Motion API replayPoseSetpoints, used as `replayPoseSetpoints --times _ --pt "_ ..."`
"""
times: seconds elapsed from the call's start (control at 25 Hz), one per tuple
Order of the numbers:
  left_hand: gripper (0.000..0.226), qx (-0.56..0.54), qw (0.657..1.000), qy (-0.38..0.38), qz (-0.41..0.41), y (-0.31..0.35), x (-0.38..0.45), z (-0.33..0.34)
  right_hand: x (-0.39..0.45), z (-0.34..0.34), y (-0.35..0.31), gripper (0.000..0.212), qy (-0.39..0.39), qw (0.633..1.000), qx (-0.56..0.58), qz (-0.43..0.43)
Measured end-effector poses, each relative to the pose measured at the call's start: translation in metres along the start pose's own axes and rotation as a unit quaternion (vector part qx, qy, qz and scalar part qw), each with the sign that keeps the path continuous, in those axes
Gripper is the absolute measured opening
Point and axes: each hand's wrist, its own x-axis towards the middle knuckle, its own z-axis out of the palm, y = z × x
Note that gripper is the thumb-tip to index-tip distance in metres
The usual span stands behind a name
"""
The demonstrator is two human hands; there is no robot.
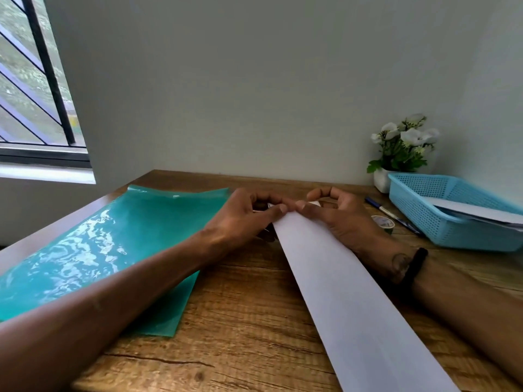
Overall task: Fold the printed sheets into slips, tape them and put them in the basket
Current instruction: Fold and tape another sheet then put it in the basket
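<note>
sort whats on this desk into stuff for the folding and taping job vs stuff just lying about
For the job: folded white sheet, held by left hand and right hand; tape roll; blue basket.

Lying about: teal plastic folder, pen, flower pot.

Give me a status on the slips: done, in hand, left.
Done: some white paper already lies in the basket; whether it is taped slips I cannot tell. In hand: both hands, left and right, pinch the far end of a long folded sheet on the table. Left: taping it; the tape sits untouched beside the basket.
</note>
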Motion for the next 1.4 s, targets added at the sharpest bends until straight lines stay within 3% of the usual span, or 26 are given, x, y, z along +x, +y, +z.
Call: replayPoseSetpoints --times 0.16,0.24,0.32,0.4,0.52,0.64,0.72,0.8,0.88,0.92,0.96,1.0,1.04,1.12,1.28,1.4 --pt "0.021 -0.074 0.996 -0.004 -0.042 -0.002 0.005 -0.003 0.0 0.001 -0.001 0.033 0.008 0.998 0.063 0.025" --pt "0.021 -0.054 0.998 -0.01 -0.023 -0.002 0.005 -0.004 0.002 0.001 0.001 0.032 0.015 0.997 0.074 0.032" --pt "0.021 0.088 0.994 0.021 0.053 -0.007 0.004 -0.005 0.002 0.001 -0.001 0.034 0.023 0.993 0.099 0.053" --pt "0.021 0.253 0.954 0.065 0.146 -0.012 0.003 -0.004 0.001 0.0 -0.006 0.037 0.034 0.988 0.129 0.072" --pt "0.029 0.308 0.928 0.103 0.182 -0.006 0.002 0.0 -0.005 -0.001 -0.015 0.039 -0.01 0.98 0.182 0.076" --pt "0.051 0.206 0.969 0.071 0.114 0.007 -0.002 0.007 -0.01 0.003 -0.016 0.055 -0.066 0.976 0.2 0.048" --pt "0.064 0.007 1.0 0.01 0.005 0.014 -0.002 0.011 -0.01 0.004 -0.013 0.058 -0.056 0.98 0.191 -0.004" --pt "0.065 -0.182 0.979 -0.033 -0.085 0.015 0.002 0.011 -0.013 0.005 -0.01 0.067 -0.071 0.99 0.066 -0.099" --pt "0.045 -0.21 0.972 -0.037 -0.103 0.015 0.002 0.008 -0.021 0.007 -0.008 0.067 -0.099 0.978 -0.096 -0.159" --pt "0.035 -0.14 0.987 -0.027 -0.079 0.012 0.002 0.005 -0.023 0.008 -0.006 0.069 -0.114 0.967 -0.158 -0.165" --pt "0.03 -0.003 1.0 -0.004 -0.024 0.007 0.002 0.0 -0.025 0.01 -0.005 0.07 -0.132 0.954 -0.212 -0.166" --pt "0.029 0.156 0.986 0.026 0.044 0.001 0.002 -0.005 -0.027 0.012 -0.004 0.071 -0.148 0.941 -0.256 -0.163" --pt "0.033 0.286 0.951 0.051 0.104 -0.003 0.003 -0.008 -0.028 0.013 -0.003 0.07 -0.16 0.93 -0.291 -0.159" --pt "0.042 0.408 0.899 0.081 0.138 -0.004 0.002 -0.017 -0.03 0.019 -0.004 0.069 -0.17 0.914 -0.34 -0.143" --pt "0.044 0.45 0.866 0.203 0.077 0.006 0.002 -0.044 -0.029 0.029 -0.002 0.079 -0.179 0.864 -0.458 -0.108" --pt "0.053 0.503 0.84 0.181 -0.088 -0.004 0.004 -0.072 -0.012 0.033 0.001 0.084 -0.182 0.837 -0.51 -0.077"
